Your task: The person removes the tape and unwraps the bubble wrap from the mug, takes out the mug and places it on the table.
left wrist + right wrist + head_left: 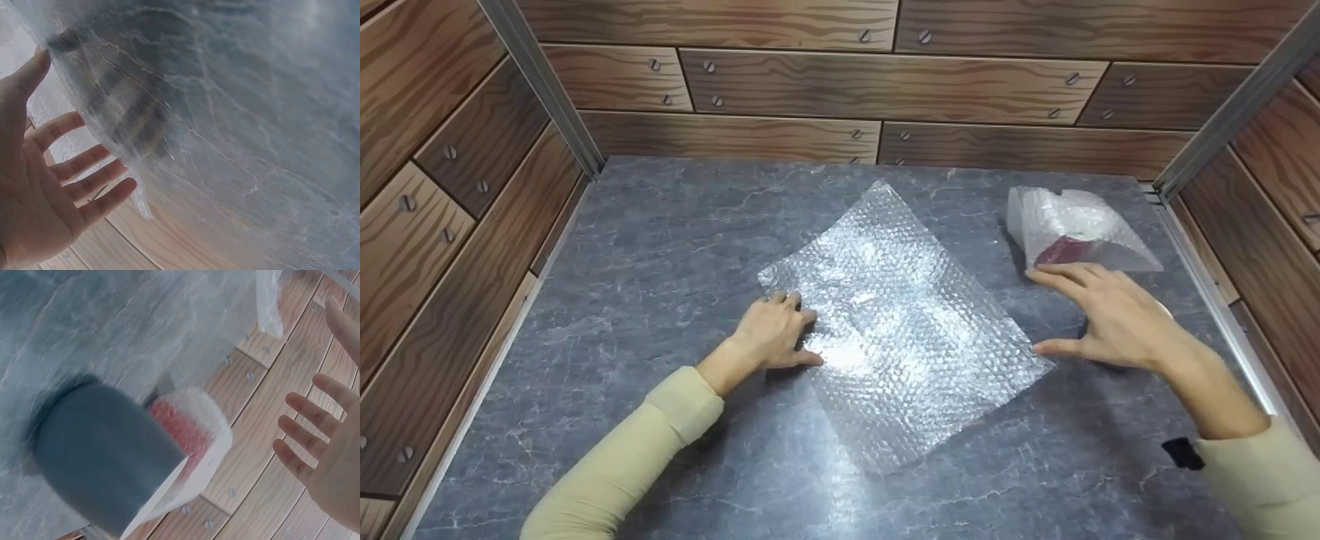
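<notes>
A sheet of bubble wrap (907,300) lies flat on the table, turned cornerwise. At its left edge is my left hand (772,330), fingers spread and fingertips right at the border; the left wrist view shows the same hand (56,174) with its palm empty. My right hand (1125,319) hovers by the sheet's right corner, thumb and fingers apart, holding nothing. In the right wrist view a dark grey cup (107,455) with a white inside stands near that hand (332,450); in the head view the hand mostly hides it.
Behind the right hand sits a bundle in bubble wrap (1072,217), something red showing through. The grey marbled table (660,247) is enclosed by wood-patterned walls (780,82) at back and sides, with metal posts (547,90) at the corners.
</notes>
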### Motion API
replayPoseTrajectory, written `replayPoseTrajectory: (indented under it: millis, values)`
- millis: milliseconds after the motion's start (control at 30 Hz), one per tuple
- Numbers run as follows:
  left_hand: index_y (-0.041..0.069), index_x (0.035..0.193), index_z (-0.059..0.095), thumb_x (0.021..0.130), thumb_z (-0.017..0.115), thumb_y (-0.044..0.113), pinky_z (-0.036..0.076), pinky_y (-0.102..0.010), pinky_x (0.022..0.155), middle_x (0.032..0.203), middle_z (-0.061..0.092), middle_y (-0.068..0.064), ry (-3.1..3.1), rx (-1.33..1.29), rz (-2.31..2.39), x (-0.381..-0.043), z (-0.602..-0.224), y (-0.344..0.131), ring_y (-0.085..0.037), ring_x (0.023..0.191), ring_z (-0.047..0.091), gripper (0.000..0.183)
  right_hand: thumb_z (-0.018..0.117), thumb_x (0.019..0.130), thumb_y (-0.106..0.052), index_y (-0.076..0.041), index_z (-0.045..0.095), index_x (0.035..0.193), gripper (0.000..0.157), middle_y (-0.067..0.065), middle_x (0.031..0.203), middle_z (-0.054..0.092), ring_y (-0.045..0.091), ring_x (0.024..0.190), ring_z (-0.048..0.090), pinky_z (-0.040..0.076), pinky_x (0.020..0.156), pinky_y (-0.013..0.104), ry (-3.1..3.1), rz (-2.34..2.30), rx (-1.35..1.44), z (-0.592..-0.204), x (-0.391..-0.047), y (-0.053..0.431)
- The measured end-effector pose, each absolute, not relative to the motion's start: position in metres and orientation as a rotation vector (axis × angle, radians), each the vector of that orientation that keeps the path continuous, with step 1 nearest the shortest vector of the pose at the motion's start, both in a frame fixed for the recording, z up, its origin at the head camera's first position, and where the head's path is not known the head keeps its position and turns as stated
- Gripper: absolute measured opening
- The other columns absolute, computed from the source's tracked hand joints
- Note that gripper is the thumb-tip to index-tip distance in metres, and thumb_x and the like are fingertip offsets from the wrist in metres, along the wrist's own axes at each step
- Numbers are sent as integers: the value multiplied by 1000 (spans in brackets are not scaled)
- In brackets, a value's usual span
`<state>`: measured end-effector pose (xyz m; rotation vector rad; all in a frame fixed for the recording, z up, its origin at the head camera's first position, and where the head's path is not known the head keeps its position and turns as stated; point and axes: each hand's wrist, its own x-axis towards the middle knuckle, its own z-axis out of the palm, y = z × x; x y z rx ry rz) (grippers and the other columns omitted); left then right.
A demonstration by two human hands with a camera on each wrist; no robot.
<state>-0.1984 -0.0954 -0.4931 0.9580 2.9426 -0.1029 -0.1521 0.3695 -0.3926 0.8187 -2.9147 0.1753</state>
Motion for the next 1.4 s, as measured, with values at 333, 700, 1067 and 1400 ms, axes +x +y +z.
replayPoseTrajectory:
  millis: [333,700,1067,1400]
  values:
    - [17,135,68,83,68,80,63,-52,88,135,67,-21,2947,957,-122,-199,-494,-95,-42,123,66,82,91,71,-59,-20,54,153,98,12,152,59,38,137,57,48,106,62,-2880,171,976,-404,-154,343]
    - [17,137,67,83,68,79,63,-53,91,138,66,-22,2941,961,-117,-199,-494,-96,-42,125,65,82,94,66,-54,-20,59,150,97,11,152,60,40,141,56,46,113,64,-2952,191,1078,-427,-153,328]
    - [17,135,68,83,69,79,63,-51,87,132,67,-20,2955,968,-121,-198,-493,-96,-40,120,66,81,93,68,-55,-21,61,148,93,10,155,58,43,145,52,45,114,67,-3019,189,1054,-450,-153,329]
    - [16,137,67,84,68,78,63,-53,91,135,66,-21,2941,966,-106,-199,-494,-96,-41,123,65,81,87,67,-69,-21,60,149,99,9,153,60,39,141,55,46,115,63,-3020,172,1045,-469,-155,333]
